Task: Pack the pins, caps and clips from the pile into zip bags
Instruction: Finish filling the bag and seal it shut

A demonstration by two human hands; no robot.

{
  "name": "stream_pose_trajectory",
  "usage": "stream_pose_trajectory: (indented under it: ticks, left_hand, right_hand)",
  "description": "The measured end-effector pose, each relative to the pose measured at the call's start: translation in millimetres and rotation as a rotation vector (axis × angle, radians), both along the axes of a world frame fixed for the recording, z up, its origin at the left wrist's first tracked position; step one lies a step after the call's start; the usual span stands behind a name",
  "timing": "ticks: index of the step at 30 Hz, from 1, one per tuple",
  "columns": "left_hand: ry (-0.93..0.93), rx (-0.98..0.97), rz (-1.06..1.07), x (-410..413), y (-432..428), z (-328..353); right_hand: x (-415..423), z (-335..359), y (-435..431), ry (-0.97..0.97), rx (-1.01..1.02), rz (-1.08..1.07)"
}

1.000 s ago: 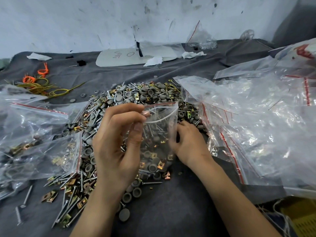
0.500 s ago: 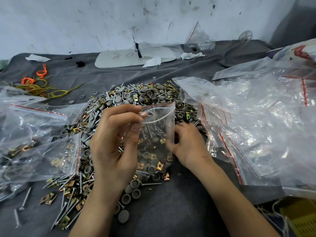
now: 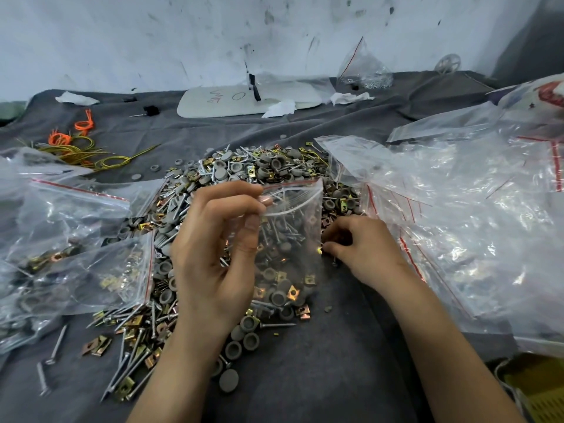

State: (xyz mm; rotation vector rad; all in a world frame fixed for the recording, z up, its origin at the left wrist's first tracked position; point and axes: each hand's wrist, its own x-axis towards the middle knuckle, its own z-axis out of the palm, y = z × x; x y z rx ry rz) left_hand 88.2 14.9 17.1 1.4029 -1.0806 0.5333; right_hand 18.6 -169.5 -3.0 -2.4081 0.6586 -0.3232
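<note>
The pile (image 3: 244, 178) lies in the middle of the tabletop (image 3: 320, 377). Over its near half the left hand (image 3: 213, 254) holds a zip bag (image 3: 290, 239) upright by the rim, with pieces inside. The right hand (image 3: 363, 248) sits just right of it, on the pile. Filled bags (image 3: 76, 239) lie along the left edge and empty bags (image 3: 457, 224) along the right. A board (image 3: 219, 102) lies at the far edge, and wire loops (image 3: 76, 148) lie toward the far left corner.

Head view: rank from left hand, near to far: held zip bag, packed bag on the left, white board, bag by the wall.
1. held zip bag, pinched by left hand
2. packed bag, just left
3. white board, back centre
4. bag by the wall, back right
</note>
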Motion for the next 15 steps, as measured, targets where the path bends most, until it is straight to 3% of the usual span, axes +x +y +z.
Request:
stream_pose_trajectory:
  ticks: [10, 15]
  left_hand:
    - [-0.011, 0.002, 0.008, 0, 0, 0]
    - [-0.006, -0.001, 0.010, 0, 0, 0]
  right_hand:
    - [-9, 9, -4, 0.058, 0.059, 0.133]
    - [-15, 18, -3, -0.140, 0.167, 0.094]
